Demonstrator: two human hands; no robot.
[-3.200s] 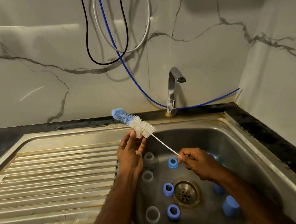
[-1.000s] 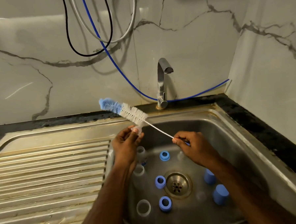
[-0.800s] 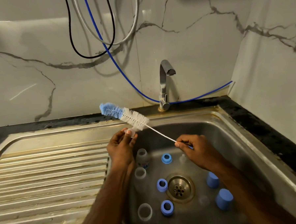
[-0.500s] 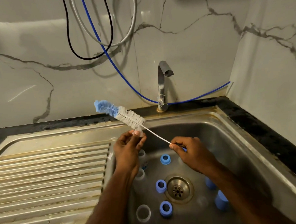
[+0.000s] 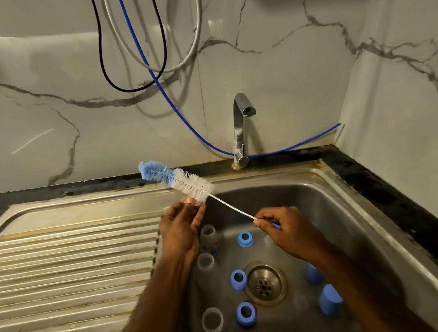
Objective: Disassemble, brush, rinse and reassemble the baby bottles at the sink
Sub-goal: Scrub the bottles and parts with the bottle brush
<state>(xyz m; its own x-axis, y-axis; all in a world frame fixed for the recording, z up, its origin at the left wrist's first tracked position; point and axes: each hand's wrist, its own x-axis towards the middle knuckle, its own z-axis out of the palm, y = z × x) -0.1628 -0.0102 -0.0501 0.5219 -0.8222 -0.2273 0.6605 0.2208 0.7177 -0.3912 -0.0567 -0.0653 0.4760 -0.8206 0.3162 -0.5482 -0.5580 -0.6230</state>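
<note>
Right hand [image 5: 290,232] pinches the twisted-wire stem of the bottle brush [image 5: 180,179] between thumb and curled fingers, a bit of blue handle showing under the fingers. Left hand [image 5: 182,230] is raised at the sink's left edge, fingertips gathered just under the white bristles; something small and pale sits between those fingertips, too small to tell what. Brush lies slanted from the right hand toward 10 o'clock, with the blue bristle tip farthest out, over the back rim of the sink [image 5: 341,197].

No readable brand, label or writing on any item.

Bottle parts stand in the basin below both hands:
- three clear bottle bodies, openings up, in a column at 6 o'clock from the left hand: [image 5: 209,238], [image 5: 206,264], [image 5: 212,319];
- three blue collar rings around the drain [image 5: 266,284]: one at 12 o'clock [image 5: 245,239], one at 9 o'clock [image 5: 238,279], one at 7 o'clock [image 5: 246,314];
- two blue caps at 3 to 4 o'clock of the drain, partly behind the right forearm: [image 5: 313,275], [image 5: 329,299].

Tap [image 5: 241,129] stands at 12 o'clock behind the basin, on the dark counter [image 5: 392,195]. Ribbed draining board [image 5: 70,262] lies at 9 o'clock. Black, grey and blue hoses [image 5: 157,75] hang on the marble wall.
</note>
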